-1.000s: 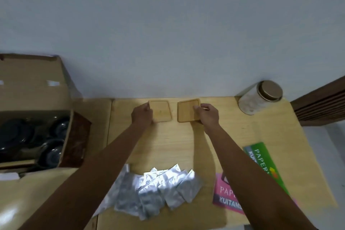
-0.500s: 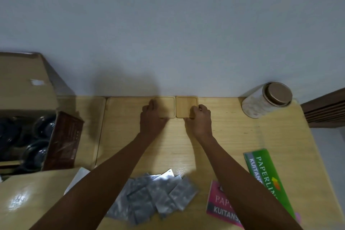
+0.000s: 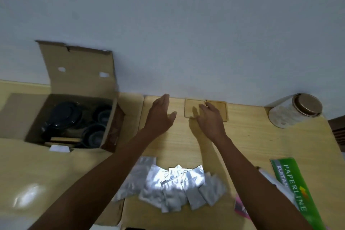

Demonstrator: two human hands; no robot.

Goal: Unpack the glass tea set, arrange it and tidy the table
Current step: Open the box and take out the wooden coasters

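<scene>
Two square wooden coasters lie side by side against the wall: the left coaster (image 3: pixel 192 107) and the right coaster (image 3: pixel 221 108). My right hand (image 3: pixel 210 119) hovers over their near edges, fingers spread, holding nothing. To the left of them my left hand (image 3: pixel 160 115) is open above the bare table (image 3: pixel 252 136). An open cardboard box (image 3: pixel 74 73) at the left holds a dark glass teapot (image 3: pixel 61 117) and dark cups (image 3: pixel 94 134).
Several silver foil sachets (image 3: pixel 173 185) lie heaped near the front edge. A glass jar with a brown lid (image 3: pixel 295 110) stands at the back right. A green receipt book (image 3: pixel 293 186) and a pink one (image 3: pixel 240 207) lie at the right front.
Both hands have let go of the coasters, which now sit together at the wall. My left hand has moved left off its coaster; the view has swung left toward the box.
</scene>
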